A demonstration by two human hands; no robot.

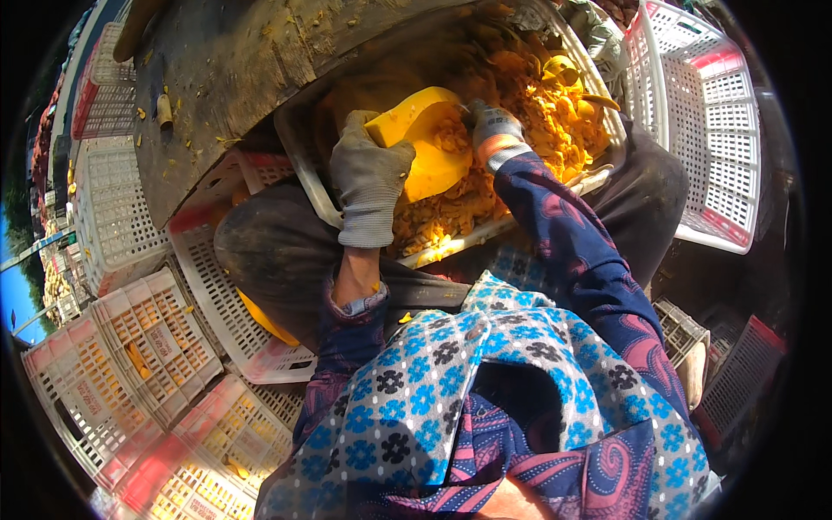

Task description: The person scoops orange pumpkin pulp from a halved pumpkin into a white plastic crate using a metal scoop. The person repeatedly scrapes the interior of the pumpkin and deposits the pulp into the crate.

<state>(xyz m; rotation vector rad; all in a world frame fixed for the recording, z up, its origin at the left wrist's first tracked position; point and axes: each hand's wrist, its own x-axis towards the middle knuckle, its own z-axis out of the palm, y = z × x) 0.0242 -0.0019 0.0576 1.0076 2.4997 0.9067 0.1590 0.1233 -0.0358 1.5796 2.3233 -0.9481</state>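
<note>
My left hand (372, 169), in a grey knit glove, grips a peeled orange pumpkin piece (437, 166) by its left edge. The piece is hollow, with stringy pulp (453, 133) in its cavity. At its right rim is my right hand (495, 127), also gloved, with curled fingers. A thin edge shows by those fingers, but whether it is a tool they hold is unclear. Below both hands, a white plastic crate (478, 246) between my knees holds pumpkin pulp and scraps (562, 123). Blur and shadow obscure the crate's far part.
A worn wooden board (240, 84) overhangs the crate's far left, with a short stub (164, 112) on it. White perforated crates stand at left (123, 205), right (708, 130) and beside my left knee (224, 292). Crates with orange contents (156, 338) lie at lower left.
</note>
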